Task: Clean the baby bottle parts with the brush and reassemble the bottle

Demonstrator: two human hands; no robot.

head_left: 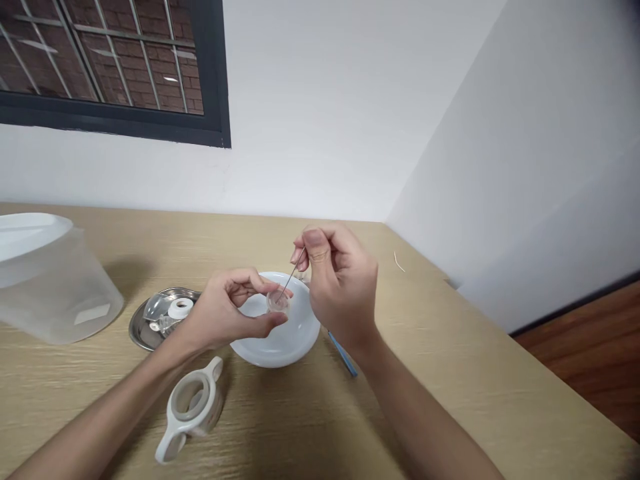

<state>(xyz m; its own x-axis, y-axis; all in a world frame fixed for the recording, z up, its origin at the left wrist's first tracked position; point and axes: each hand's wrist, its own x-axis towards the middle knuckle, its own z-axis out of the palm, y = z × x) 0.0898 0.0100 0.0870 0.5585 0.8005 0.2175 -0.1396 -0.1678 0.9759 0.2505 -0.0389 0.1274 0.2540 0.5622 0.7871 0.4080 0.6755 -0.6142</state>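
Observation:
Between the thumb and fingers of my left hand point(233, 303) is a small clear round piece point(278, 301), held over a white bowl point(280, 347). My right hand point(343, 280) is closed in a pinch on a thin metal needle-like rod point(294, 272). The rod slants down to the left, and its lower end meets the clear piece; whether it touches or goes inside I cannot tell. Below my left forearm lies a white ring with two handles point(193, 405). Close under my right hand, a blue stick-like thing point(344, 355) lies beside the bowl, its upper end hidden.
A metal tray point(137, 327) at left bears a white ring point(181, 307) and clear parts. Further left stands a large translucent container point(55, 287) with a pale lid. A thin pale strip point(399, 262) lies at right on the wooden table point(440, 373), which meets the wall behind.

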